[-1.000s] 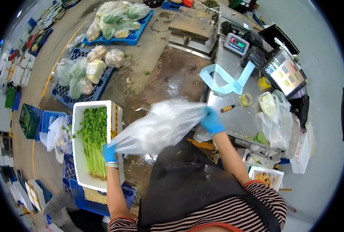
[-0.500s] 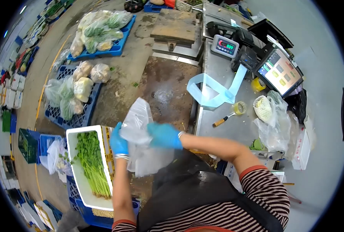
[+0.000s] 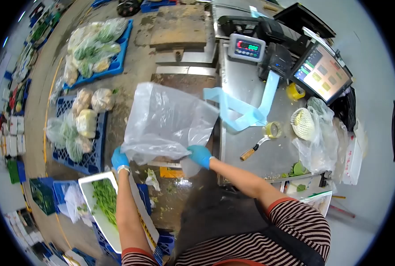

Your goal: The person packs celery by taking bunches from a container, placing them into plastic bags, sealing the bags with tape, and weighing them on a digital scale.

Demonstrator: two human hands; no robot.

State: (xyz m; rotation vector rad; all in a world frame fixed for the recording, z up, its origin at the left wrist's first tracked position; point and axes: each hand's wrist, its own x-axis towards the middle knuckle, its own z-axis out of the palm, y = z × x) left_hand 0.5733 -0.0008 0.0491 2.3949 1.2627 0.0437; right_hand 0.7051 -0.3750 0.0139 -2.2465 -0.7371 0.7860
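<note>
Here we are with both hands gloved in blue and well apart: our left hand (image 3: 119,159) is clamped on the near left corner of the bag (image 3: 164,119), our right hand (image 3: 200,156) pinching the near edge further right. And the bag is spread out beyond our fingers, clear and wrinkled, in front of our dark apron (image 3: 215,213), its far right corner reaching over to the table (image 3: 239,95). Down below our left hand sits the white box (image 3: 84,189), greens (image 3: 105,199) lying inside, our forearm crossing above it. Over on the table, we've got a looped blue strip (image 3: 246,119), and just beside it a tape roll (image 3: 274,130) and a wooden-handled tool (image 3: 248,154). Further right, there's a netted item (image 3: 303,124) against some crumpled plastic (image 3: 324,148). At the far end, the scale (image 3: 247,47) glows red and green, the tilted screen (image 3: 324,73) lit to its right. Out left, bagged vegetables (image 3: 86,123) rest on a blue pallet (image 3: 96,153), with more bundles (image 3: 87,52) on another beyond.
</note>
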